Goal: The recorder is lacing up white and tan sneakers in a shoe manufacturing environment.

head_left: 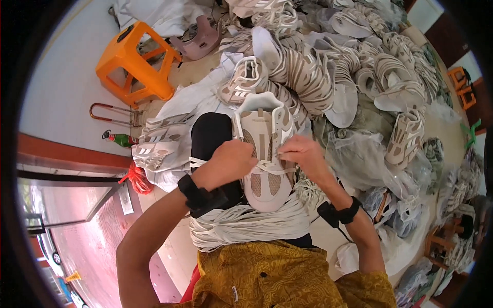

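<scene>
A beige and white shoe upper (265, 190) rests on my lap, its toe toward me and its opening away. A cream shoelace (266, 165) crosses the lower part of its tongue. My left hand (229, 163) is closed at the upper's left edge, and lace shows beside its wrist. On the other side, my right hand (304, 155) pinches at the right eyelet row with lace near its fingers. The fingertips of both hands are partly hidden. Across my lap, just below the toe, lies a thick bundle of cream laces (246, 226).
Stacked shoe uppers (308, 77) pile up ahead and to the right, some by clear plastic bags (359, 159). At the left stand an orange stool (134, 64) and a green bottle (123, 139), near a red plastic bag (137, 178). More uppers (159, 146) lie beside my left knee.
</scene>
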`<state>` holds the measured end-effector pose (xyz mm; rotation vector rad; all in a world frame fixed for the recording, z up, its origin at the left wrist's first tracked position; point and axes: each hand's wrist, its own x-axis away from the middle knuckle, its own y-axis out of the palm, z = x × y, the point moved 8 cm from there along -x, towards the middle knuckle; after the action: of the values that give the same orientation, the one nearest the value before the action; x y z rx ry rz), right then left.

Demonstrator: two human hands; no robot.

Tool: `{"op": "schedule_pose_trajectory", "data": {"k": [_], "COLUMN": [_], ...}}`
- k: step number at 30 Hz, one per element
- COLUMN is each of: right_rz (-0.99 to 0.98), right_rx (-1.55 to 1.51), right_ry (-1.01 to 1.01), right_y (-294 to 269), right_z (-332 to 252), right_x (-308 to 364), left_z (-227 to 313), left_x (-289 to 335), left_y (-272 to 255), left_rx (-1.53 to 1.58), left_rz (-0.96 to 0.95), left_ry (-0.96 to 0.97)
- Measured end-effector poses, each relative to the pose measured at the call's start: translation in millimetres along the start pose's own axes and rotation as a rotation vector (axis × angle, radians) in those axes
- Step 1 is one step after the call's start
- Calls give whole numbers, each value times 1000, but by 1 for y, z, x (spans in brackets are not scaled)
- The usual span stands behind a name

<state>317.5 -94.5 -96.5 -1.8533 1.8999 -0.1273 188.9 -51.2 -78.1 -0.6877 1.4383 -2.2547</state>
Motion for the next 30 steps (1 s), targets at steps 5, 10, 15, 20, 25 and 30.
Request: {"op": "schedule_pose_trajectory", "data": {"k": [5,10,15,20,25,30], "right_rz": [95,82,112,116,136,166], "right_rx": [-256,-233,-224,-187,-62,-1], "right_ry": [305,298,285,235,101,37], "right_y": [7,9,8,10,4,4], "right_z": [25,19,22,19,5,4], "right_x": [20,17,19,18,17,24], "left_z": [-16,-12,-25,-11,41,26], "left_x": [3,-15,-10,6,4,-3], "left_y": [18,14,19,8,-6,0], "left_rx": [651,-206,111,64,-360,38], "left_rz": [-301,-100,-222,14,238,162], "left_ry": [-450,-135,-408,-230,289,-52]}}
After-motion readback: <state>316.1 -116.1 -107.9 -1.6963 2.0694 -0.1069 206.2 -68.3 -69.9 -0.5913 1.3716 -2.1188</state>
